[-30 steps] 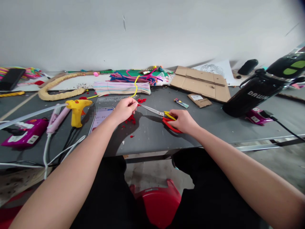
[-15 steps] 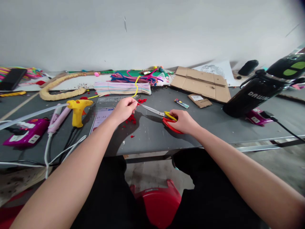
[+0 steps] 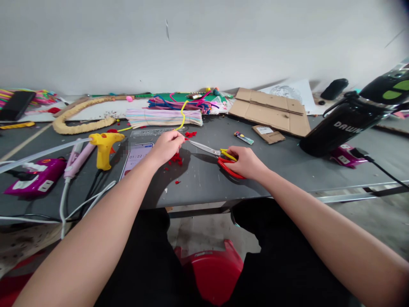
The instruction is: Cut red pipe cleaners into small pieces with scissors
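My left hand [image 3: 170, 146] is closed in a pinch above the table. A bent yellow pipe cleaner [image 3: 183, 114] rises from behind its fingers, and a small red tip [image 3: 186, 139] pokes out at the fingertips. How the red and yellow parts join is hidden by the hand. My right hand [image 3: 244, 161] is wrapped round scissors [image 3: 207, 148] with yellow and red handles. Their blades look nearly together and point left, the tips just short of the red tip. Red fuzzy scraps [image 3: 176, 159] lie on the table under my left hand, with more red pieces [image 3: 191, 134] behind it.
Left of me are a yellow glue gun [image 3: 104, 149], a phone [image 3: 137, 155], a purple power strip [image 3: 40, 175] and loose cables. Pipe cleaner bundles [image 3: 164, 118] lie at the back. Cardboard [image 3: 270, 111], a lighter-like packet [image 3: 243, 138] and a black bottle [image 3: 335, 123] stand to the right.
The scissor tips have drawn slightly right, away from the red tip. The yellow pipe cleaner has shifted a little with my left fingers. Otherwise both hands stay nearly in place.
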The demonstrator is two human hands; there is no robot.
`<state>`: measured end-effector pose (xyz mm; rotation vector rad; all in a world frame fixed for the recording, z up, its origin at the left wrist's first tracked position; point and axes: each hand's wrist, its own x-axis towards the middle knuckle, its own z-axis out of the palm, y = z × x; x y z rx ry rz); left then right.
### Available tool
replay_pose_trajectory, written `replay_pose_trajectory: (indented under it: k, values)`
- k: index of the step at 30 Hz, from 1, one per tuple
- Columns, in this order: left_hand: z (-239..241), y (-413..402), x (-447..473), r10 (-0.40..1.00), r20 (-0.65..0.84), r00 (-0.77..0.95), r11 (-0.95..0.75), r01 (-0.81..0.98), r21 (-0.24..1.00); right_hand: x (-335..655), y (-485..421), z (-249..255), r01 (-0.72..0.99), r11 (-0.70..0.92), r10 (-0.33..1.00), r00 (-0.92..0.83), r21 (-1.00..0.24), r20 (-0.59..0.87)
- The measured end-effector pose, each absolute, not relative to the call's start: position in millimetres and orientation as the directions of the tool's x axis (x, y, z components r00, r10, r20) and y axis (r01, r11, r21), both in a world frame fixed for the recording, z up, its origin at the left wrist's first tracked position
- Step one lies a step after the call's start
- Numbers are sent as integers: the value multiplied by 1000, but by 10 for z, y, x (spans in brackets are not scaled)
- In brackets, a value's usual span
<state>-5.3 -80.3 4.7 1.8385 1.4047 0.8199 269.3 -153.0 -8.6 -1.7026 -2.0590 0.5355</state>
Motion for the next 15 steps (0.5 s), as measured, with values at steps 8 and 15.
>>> replay_pose_trajectory:
  k: [8,15]
  values:
    - [31,-806,-62,966,108,233,-233,617,751,2701,-1522,-79,819,192,981,-182,-540,73]
    - [45,-819,-59,966,120,230,-240,619,748,2695,-1523,-63,812,185,981,-185,-554,56]
